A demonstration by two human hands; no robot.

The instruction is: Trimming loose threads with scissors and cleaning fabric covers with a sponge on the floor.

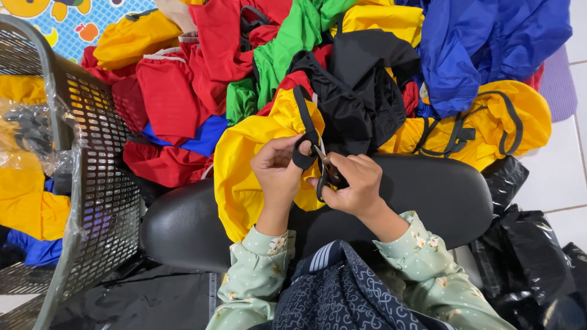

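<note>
Centre of the frame: the left hand [278, 171] pinches a black strap [304, 137] of the yellow fabric bag [244, 171] draped over a black padded seat [428, 195], while the right hand [354, 186] is closed around small scissors [324, 174] whose blades meet the strap just beside the left fingertips. Judged risks: the blades may nick those fingertips or the yellow cloth beneath, and the slippery bag may slide off toward the mesh basket [92, 183] at left
</note>
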